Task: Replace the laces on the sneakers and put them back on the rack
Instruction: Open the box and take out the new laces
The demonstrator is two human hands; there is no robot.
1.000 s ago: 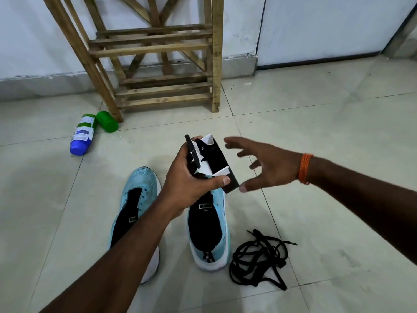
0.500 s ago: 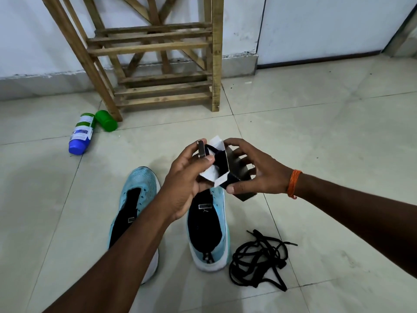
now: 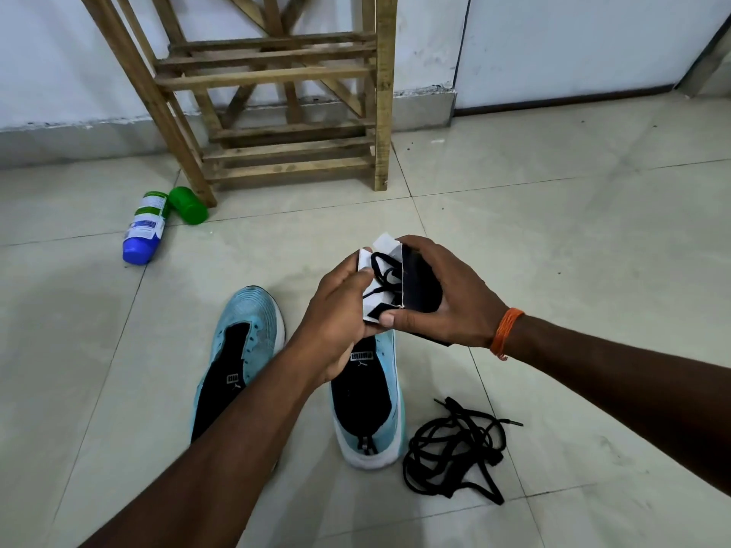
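Gripping a black-and-white card packet of laces point(image 3: 421, 288), the left hand point(image 3: 336, 314) and right hand point(image 3: 455, 294) curl round it above pale-blue sneakers point(image 3: 245, 330); tangled black laces point(image 3: 455, 444) lie beside.

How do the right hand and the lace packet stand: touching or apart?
Touching. The head view shows the right hand curled round the lace packet, thumb on its lower edge, while the left hand pinches the opposite side.

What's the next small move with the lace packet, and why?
Probably draw the coiled black lace out of the black-and-white card sleeve. Left hand and right hand both grip the sleeve with the lace exposed, and both light-blue sneakers lie unlaced beside a loose heap of black laces.
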